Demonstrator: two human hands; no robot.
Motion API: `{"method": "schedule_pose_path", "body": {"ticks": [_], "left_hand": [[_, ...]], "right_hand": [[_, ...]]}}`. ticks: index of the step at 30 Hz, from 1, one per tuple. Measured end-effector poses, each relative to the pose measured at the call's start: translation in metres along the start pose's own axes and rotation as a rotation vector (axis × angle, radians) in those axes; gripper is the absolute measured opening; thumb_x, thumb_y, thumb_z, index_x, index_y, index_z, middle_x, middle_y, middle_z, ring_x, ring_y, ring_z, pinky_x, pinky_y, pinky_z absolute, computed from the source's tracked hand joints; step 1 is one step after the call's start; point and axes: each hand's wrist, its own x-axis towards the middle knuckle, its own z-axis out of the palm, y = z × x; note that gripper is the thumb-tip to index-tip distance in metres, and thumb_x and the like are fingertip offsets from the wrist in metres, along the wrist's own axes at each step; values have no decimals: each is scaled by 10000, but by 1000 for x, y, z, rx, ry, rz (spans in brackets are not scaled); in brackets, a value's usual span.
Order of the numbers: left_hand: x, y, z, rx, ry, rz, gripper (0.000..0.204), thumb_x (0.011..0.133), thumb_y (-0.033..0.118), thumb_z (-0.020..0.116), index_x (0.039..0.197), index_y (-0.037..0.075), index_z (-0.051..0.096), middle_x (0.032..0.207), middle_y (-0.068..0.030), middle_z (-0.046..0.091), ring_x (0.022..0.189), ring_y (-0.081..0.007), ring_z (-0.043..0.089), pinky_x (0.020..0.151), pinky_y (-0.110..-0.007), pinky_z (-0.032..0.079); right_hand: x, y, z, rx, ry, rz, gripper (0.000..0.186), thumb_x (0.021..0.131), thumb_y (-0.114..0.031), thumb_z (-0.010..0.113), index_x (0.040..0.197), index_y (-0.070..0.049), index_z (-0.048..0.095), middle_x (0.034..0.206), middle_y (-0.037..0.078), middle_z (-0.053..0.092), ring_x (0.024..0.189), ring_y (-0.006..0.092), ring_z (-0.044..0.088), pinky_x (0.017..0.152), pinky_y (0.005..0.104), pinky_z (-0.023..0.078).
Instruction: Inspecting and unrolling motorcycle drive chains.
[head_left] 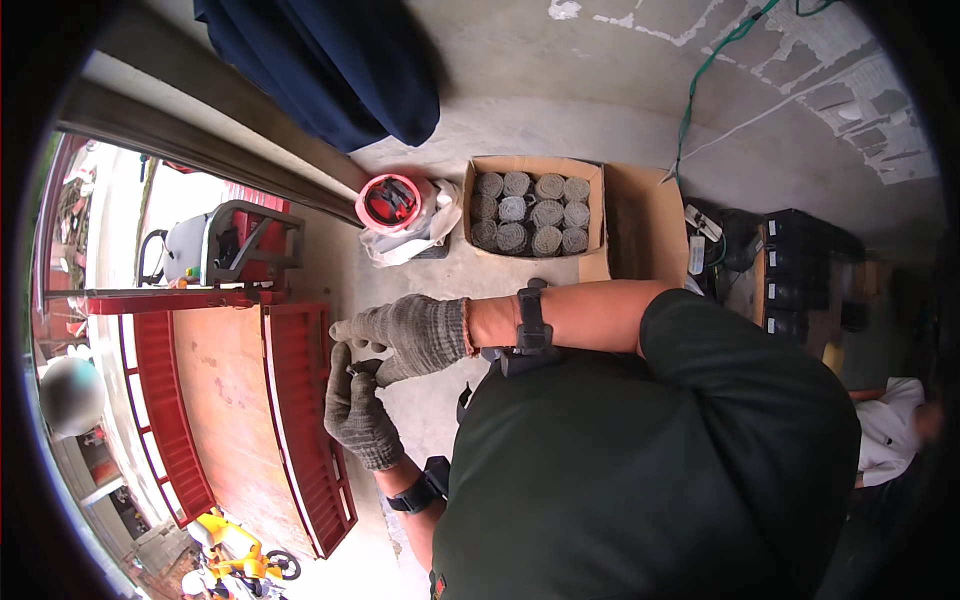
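Note:
Both my hands wear grey knitted work gloves, and a dark strap circles each wrist. My right hand (412, 335) reaches in from the right, its fingers stretched out to the left. Below it, my left hand (362, 420) points its straight fingers up toward the right hand's fingertips. The fingertips of both hands meet or nearly meet, with small gaps between the fingers. Whether anything tiny sits among them cannot be made out. Beyond the right hand stands an open cardboard box (468, 205) holding several grey rolled bundles (547, 213) in rows.
A red tub (393, 203) with dark items and a white plastic bag (420, 240) stand left of the box. A red cargo tricycle (310, 400) is at the left. Dark blue cloth (330, 60) hangs above. A person in a white shirt (888, 425) is at far right.

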Motion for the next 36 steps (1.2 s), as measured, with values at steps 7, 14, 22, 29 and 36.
{"method": "schedule_pose_path", "body": {"ticks": [7,14,22,29,36], "left_hand": [[0,28,19,-81,119,37,395,932,17,624,1316,-54,567,1064,-142,706,960,-209,671,905,-336,531],[-6,12,14,66,192,103,377,870,22,701,1244,22,653,1177,-97,670,1101,-175,616,945,-309,500],[-13,-6,6,-213,293,193,292,913,2,642,1204,-1,661,1020,-106,637,787,-175,654,693,-322,562],[-18,-8,-18,-30,314,130,302,900,46,657,1199,8,664,1025,-118,666,868,-189,676,777,-328,562],[-35,-9,-46,234,383,173,357,851,172,707,1188,59,683,1184,-184,658,1096,-301,641,966,-378,502]], "right_hand": [[14,-8,-1,329,-215,102,625,860,-277,750,1400,-143,467,1164,117,668,1046,217,660,897,379,524],[15,27,21,724,-253,167,516,915,-139,699,1374,-45,481,1063,56,674,956,131,639,840,295,533],[34,13,15,514,-521,324,248,929,-137,680,1145,-19,656,888,26,664,777,91,594,708,257,497],[46,1,30,595,-523,295,192,947,-157,665,1081,-20,654,800,16,643,712,93,584,647,250,479],[56,-6,48,522,-585,304,199,917,-153,701,1058,-14,679,776,16,642,703,106,594,650,271,495]]}}
